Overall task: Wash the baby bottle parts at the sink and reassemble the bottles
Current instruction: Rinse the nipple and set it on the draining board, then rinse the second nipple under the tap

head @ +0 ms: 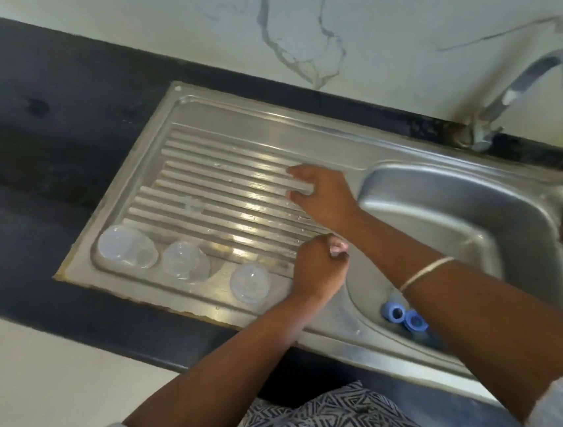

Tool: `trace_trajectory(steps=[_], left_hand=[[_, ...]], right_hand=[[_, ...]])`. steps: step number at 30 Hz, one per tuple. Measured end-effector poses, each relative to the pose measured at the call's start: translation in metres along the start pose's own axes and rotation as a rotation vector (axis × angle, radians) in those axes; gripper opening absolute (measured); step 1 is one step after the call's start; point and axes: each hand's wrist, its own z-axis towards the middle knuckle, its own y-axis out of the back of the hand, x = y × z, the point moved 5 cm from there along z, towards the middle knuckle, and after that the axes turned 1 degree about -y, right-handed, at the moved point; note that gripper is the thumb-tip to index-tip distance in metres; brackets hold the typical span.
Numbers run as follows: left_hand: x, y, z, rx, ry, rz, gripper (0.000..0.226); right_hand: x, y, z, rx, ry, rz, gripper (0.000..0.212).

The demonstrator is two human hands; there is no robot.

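While the right hand [323, 196] grips it, the clear bottle [301, 187] lies pointing left

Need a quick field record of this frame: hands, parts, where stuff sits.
left hand: curled, pinching a small pale part over the drainboard
right hand: fingers on a clear part, too blurred to identify
clear caps: three in a row on the near edge of the drainboard
blue rings: at least two, in the near corner of the sink basin
tap: no water visible
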Motion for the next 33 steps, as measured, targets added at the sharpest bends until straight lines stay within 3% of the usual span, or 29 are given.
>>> trace_trajectory(steps=[7, 12, 18, 20, 24, 28, 33], left_hand=[[0.000, -0.029, 0.011, -0.035, -0.070, 0.212, 0.015], [-0.010, -0.046, 0.010, -0.060, -0.014, 0.386, 0.020], [-0.022, -0.074, 0.009, 0.024, -0.066, 0.513, 0.016], [-0.024, -0.083, 0.010, 0.039, -0.050, 0.567, 0.018], [-0.028, -0.096, 0.008, 0.040, -0.040, 0.669, 0.020], [-0.031, -0.107, 0.005, 0.059, -0.036, 0.694, 0.022], [-0.029, -0.114, 0.003, 0.069, -0.048, 0.727, 0.022]], right_hand=[[-0.129, 0.089, -0.099, -0.336, -0.488, 0.000, 0.018], [-0.207, 0.096, -0.167, -0.130, -0.701, -0.054, 0.019], [-0.243, 0.072, -0.194, 0.279, -0.654, -0.206, 0.032], [-0.249, 0.067, -0.194, 0.341, -0.630, -0.270, 0.030], [-0.259, 0.054, -0.188, 0.363, -0.564, -0.345, 0.032], [-0.266, 0.040, -0.182, 0.400, -0.529, -0.264, 0.038], [-0.267, 0.034, -0.176, 0.387, -0.557, -0.237, 0.021]])
